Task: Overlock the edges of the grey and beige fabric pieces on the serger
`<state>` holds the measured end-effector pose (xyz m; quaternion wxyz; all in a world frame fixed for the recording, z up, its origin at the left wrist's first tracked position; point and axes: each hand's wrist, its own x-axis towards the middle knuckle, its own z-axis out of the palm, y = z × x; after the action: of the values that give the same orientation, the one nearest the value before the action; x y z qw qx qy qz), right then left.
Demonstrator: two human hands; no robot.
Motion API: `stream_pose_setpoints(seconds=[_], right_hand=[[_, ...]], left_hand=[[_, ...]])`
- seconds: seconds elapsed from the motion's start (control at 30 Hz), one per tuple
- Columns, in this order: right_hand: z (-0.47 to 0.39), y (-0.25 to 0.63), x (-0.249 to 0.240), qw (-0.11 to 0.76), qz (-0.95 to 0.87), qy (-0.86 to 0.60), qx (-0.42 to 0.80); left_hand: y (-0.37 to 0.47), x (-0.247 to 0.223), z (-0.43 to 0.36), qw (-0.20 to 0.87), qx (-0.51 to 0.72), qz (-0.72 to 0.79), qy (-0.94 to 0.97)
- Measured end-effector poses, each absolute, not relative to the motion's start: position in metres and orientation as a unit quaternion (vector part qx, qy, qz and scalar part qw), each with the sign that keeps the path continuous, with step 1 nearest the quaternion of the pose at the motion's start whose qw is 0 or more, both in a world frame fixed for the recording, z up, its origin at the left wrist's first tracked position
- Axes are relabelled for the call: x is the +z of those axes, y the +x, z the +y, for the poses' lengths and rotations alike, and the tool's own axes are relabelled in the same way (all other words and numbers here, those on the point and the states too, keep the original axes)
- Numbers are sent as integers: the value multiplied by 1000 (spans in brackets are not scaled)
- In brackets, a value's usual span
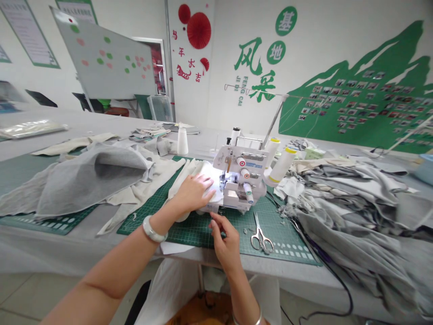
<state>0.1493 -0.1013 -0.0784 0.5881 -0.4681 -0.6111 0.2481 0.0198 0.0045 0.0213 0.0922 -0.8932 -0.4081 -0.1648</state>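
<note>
A white overlock sewing machine (241, 174) stands on a green cutting mat (199, 234), its lamp lit at the needle. White cloth (181, 180) lies at the machine's left side and reaches up to the presser foot area. My left hand (194, 193) rests flat on this cloth, fingers spread toward the needle. Just below the machine's front edge is my right hand (226, 239), with thumb and index tips close together as in a pinch. Whatever is between them is too small to make out. Small scissors (260, 234) lie right of that hand, on the mat.
Grey and white cloth is heaped on the right (355, 216). More grey cloth (91, 176) is spread on the left. Thread cones (282, 164) stand behind the machine, and a white cone (182, 141) stands farther left. A black cable (338, 275) hangs over the front edge.
</note>
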Motion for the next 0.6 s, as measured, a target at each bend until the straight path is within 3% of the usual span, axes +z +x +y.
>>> stream_pose_setpoints(seconds=[0.6], right_hand=[[-102,149,-76,583,-611,-476,245]], left_hand=[[29,28,8,115,-155,-465,-864]])
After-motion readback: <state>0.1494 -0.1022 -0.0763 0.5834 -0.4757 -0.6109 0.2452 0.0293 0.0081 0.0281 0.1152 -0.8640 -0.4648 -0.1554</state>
